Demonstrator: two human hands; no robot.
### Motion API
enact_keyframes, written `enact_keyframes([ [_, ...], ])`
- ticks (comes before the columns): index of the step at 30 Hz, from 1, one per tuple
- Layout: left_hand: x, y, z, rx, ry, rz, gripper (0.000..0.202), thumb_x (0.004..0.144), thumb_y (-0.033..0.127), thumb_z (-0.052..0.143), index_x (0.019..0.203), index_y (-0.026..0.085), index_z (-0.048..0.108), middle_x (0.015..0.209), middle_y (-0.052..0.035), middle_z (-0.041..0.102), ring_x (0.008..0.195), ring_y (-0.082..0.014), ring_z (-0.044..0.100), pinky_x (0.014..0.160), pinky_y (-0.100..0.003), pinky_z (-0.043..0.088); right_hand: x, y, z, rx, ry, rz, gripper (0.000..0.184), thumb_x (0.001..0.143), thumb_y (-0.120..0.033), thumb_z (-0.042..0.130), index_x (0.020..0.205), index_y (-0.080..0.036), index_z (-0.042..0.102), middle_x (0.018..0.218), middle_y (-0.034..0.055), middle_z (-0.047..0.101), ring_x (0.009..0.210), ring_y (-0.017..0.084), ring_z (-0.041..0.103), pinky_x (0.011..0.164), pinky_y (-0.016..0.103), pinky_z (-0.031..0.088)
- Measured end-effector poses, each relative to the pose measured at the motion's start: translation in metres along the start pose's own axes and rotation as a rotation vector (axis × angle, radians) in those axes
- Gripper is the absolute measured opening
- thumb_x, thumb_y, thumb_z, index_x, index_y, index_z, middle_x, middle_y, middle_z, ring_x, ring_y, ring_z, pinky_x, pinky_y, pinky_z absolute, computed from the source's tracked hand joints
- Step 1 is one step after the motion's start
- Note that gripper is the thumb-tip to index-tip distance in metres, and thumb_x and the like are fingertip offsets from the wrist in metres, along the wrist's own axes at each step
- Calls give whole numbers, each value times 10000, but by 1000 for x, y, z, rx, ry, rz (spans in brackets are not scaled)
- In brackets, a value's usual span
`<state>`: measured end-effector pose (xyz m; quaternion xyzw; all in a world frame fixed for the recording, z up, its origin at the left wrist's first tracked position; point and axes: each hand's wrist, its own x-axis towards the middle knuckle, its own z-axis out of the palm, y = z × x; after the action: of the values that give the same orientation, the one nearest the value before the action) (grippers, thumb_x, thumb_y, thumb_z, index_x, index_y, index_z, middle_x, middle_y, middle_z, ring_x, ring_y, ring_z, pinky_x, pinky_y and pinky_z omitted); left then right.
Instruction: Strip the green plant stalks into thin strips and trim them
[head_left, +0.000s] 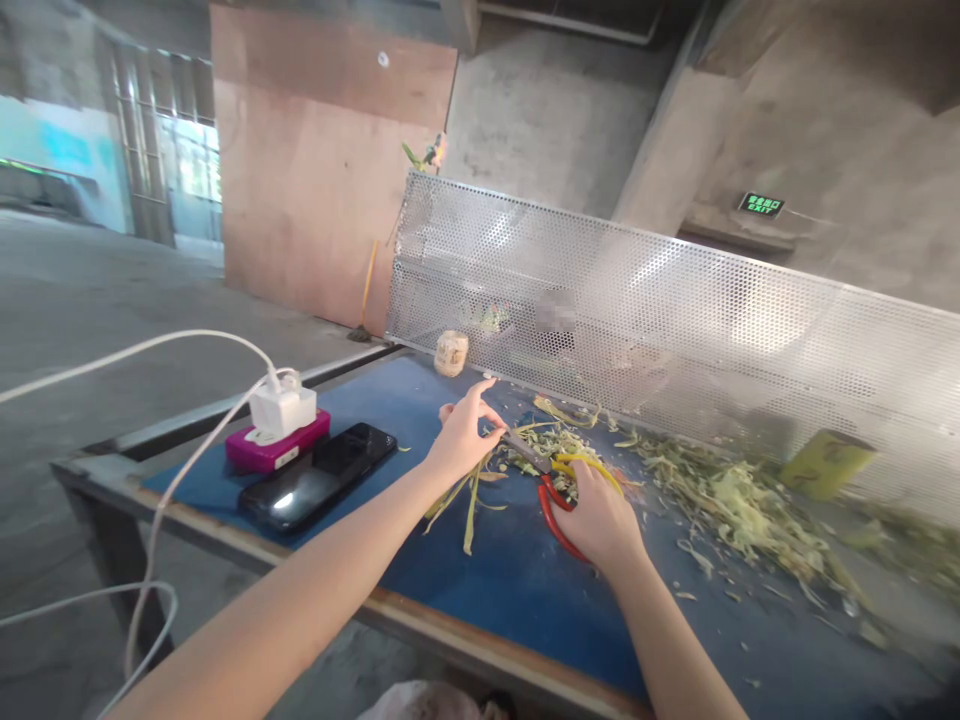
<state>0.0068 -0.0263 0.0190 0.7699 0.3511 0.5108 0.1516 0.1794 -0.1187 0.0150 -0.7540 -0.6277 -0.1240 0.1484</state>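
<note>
My left hand (466,428) is pinched around thin green-yellow plant strips (471,508), whose long ends hang down below it onto the blue tabletop. In my right hand (600,515) is a pair of scissors (534,455) with one yellow and one red handle. Their handles are spread apart, and the metal blades reach left to the fingertips of my left hand. The exact spot where blades and strips meet is hidden by the fingers. Beneath and behind the scissors lies a small pile of cut plant bits (559,440).
Left on the table (510,610) lie a black phone (319,475) and a magenta power strip (277,440) with white chargers and cables. A pale roll (451,354) stands by the perforated metal screen (675,310). Shredded plant matter (742,505) and a yellow-green box (829,463) are at right.
</note>
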Motion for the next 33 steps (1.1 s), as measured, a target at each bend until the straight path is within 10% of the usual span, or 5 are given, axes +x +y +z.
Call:
enact_keyframes([
  [33, -4, 5, -1, -57, -88, -5, 650, 745, 205, 560, 1300, 192, 221, 803, -9, 665, 948, -188, 538, 905, -426, 237, -1, -9, -4, -168, -74, 23, 335, 788, -507, 344, 852, -205, 472, 786, 75, 657, 723, 236, 629, 584, 316, 432],
])
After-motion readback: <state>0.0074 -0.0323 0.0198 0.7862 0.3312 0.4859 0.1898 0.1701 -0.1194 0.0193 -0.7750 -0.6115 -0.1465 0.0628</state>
